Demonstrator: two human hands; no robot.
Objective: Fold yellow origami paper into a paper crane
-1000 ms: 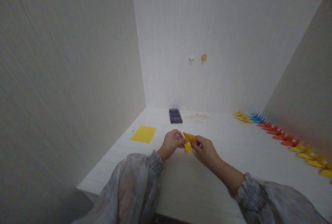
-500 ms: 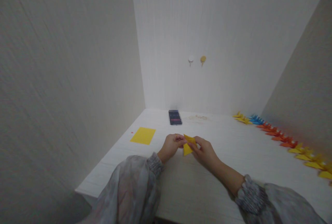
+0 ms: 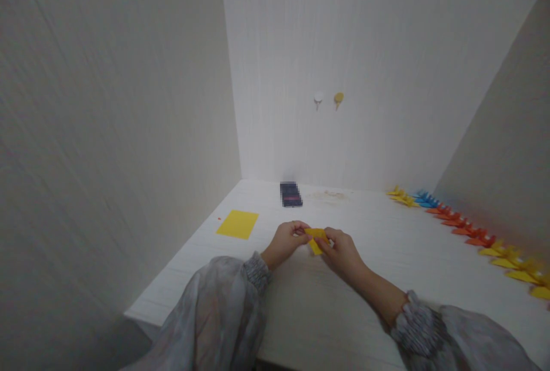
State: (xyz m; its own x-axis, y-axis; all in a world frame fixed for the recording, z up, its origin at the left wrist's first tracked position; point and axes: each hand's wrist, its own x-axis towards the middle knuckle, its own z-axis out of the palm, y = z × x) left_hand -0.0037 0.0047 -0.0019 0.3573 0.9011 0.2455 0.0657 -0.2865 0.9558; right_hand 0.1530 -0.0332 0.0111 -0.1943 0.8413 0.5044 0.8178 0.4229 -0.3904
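A small folded piece of yellow paper (image 3: 317, 235) is held between both hands above the white table. My left hand (image 3: 286, 240) pinches its left corner between thumb and fingers. On the other side, my right hand (image 3: 342, 249) grips the right part, thumb in front and fingers behind. One flap of the paper hangs down below the fingers. Parts of the folds are hidden by my fingertips. To the left, a flat yellow paper sheet (image 3: 238, 225) lies on the table.
A dark phone-like object (image 3: 291, 194), blurred out, lies near the back wall. Folded paper figures, yellow, blue, orange-red (image 3: 466, 228) and yellow again, line the right side. Two hooks (image 3: 338, 98) are on the back wall. The white table (image 3: 193, 268) ends at the left.
The folded yellow paper has turned in my hands, its top edge now lying more level. My left fingers have shifted slightly along its corner. The flat sheet stays put.
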